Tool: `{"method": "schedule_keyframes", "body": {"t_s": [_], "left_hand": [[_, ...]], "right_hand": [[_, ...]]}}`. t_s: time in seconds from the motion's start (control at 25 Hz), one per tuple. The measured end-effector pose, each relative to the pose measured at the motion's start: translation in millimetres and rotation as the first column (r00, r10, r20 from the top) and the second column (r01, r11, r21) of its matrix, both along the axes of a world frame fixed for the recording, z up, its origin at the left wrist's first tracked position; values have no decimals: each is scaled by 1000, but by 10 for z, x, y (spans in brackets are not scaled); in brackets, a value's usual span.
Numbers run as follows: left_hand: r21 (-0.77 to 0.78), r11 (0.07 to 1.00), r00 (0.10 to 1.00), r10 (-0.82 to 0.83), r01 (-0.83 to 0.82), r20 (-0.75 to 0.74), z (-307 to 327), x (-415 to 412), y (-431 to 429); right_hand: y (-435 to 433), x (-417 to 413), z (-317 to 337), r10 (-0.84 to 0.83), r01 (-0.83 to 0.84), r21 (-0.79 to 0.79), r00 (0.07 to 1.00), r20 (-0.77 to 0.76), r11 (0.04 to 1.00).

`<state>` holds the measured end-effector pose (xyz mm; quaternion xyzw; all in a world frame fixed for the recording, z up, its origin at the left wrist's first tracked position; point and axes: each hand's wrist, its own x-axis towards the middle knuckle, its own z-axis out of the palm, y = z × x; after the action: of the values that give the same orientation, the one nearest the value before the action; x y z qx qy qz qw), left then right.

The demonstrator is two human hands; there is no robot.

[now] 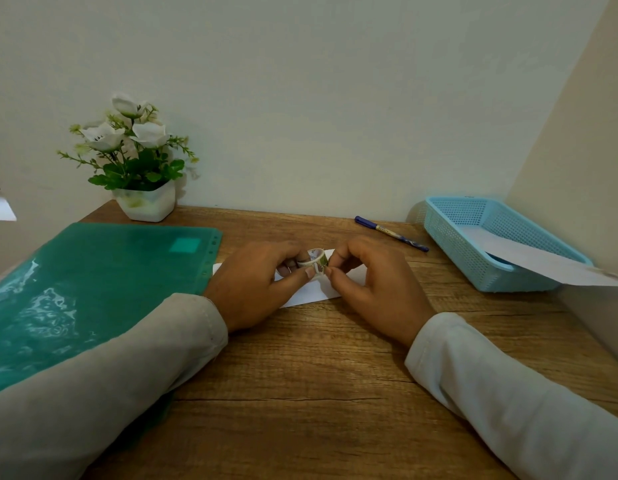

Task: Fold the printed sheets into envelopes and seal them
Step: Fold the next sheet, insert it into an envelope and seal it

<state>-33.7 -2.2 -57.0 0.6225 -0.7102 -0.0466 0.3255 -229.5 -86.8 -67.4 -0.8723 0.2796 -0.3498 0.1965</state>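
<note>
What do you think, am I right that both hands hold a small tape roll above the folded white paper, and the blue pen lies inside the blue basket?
Not quite. The head view shows the blue pen lying on the wooden table, beside the blue basket, not in it.

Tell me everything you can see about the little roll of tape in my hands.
The tape roll is a small ring, white inside with a green printed pattern outside. It is held over the folded white sheet in the middle of the wooden desk. The left hand grips it between thumb and fingers; the right hand pinches at its right side, perhaps a loose end, too small to tell.
</note>
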Motion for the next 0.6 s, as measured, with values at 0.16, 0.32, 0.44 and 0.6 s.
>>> {"method": "schedule_keyframes", "body": {"t_s": [0.16, 0.32, 0.44, 0.6], "left_hand": [[26, 1000, 999, 0, 0, -35, 5, 5, 4], [5, 1000, 999, -3, 3, -41, -9, 13, -9], [11, 1000, 999, 7, -7, -38, -10, 6, -9], [5, 1000, 999, 11, -11, -37, -18, 3, -2]], "right_hand": [[-10, -8, -3, -10, 8, 42, 998, 59, 999], [5, -4, 1, -6, 5, 53, 1000, 20, 999], [5, -8, 0, -25, 25, 40, 1000, -1, 999], [4, -20, 28, -35, 24, 146, 997, 69, 989]]}}
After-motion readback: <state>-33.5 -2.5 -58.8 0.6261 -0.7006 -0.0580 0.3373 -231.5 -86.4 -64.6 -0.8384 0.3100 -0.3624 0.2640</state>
